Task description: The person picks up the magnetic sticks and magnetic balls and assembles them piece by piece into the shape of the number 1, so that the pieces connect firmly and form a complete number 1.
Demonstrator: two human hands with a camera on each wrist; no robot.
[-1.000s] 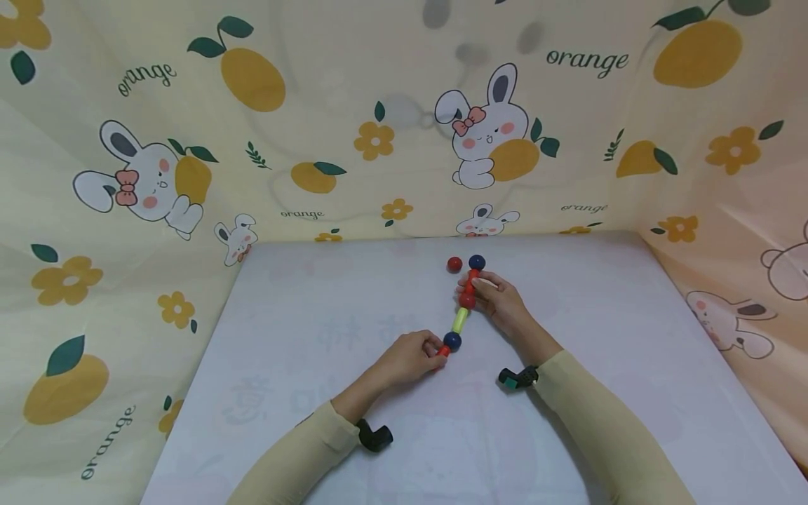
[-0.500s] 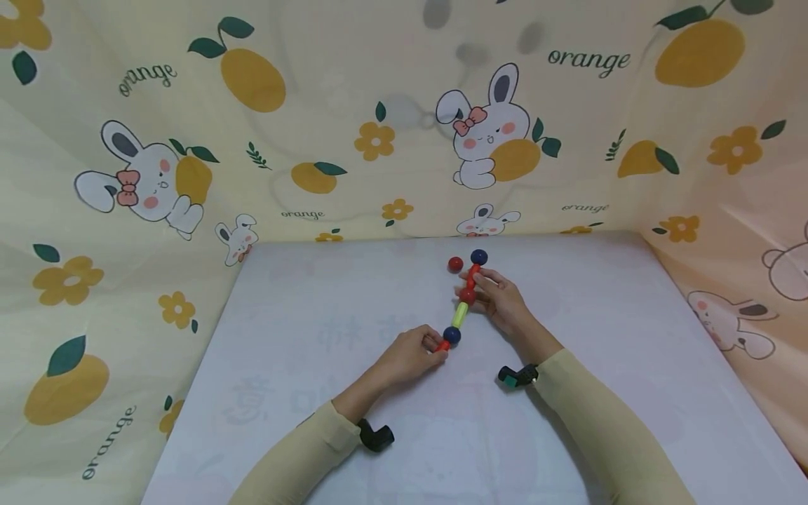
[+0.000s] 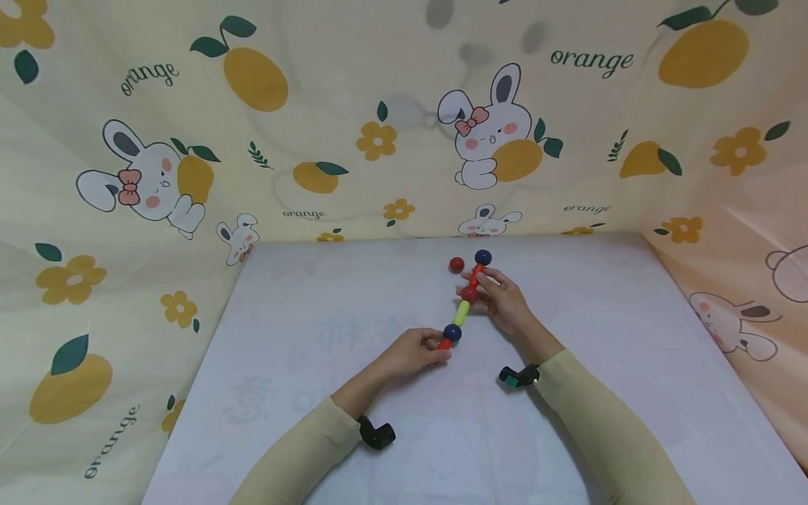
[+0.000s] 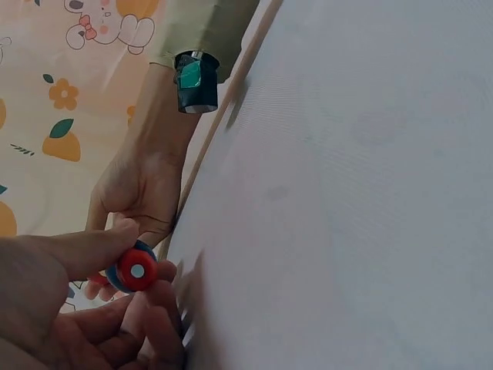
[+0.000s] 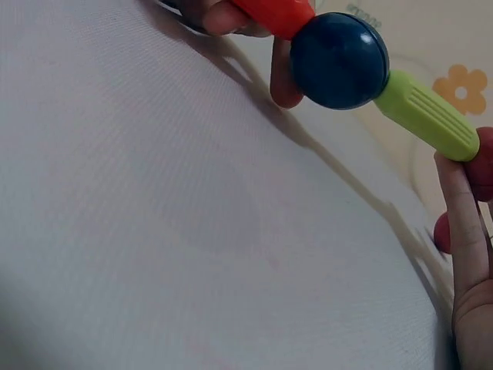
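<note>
Head view: holding a ball-and-rod chain (image 3: pixel 461 313) above the table (image 3: pixel 568 280), pinched at its near end in the left hand (image 3: pixel 412 356), seemingly clasped farther up in the partly hidden right hand (image 3: pixel 505 303); might come apart if tugged unevenly.

In the head view, the left hand (image 3: pixel 409 358) hides part of the lower red stick (image 3: pixel 445 344), the right hand (image 3: pixel 506 303) part of the upper red stick (image 3: pixel 475 278); the left sleeve (image 3: pixel 299 445) is cut off at seven o'clock, and writing (image 3: pixel 341 332) at eight is too faint to read. In the right wrist view, the joined red ball (image 5: pixel 484 171) is cut off at three o'clock.
</note>
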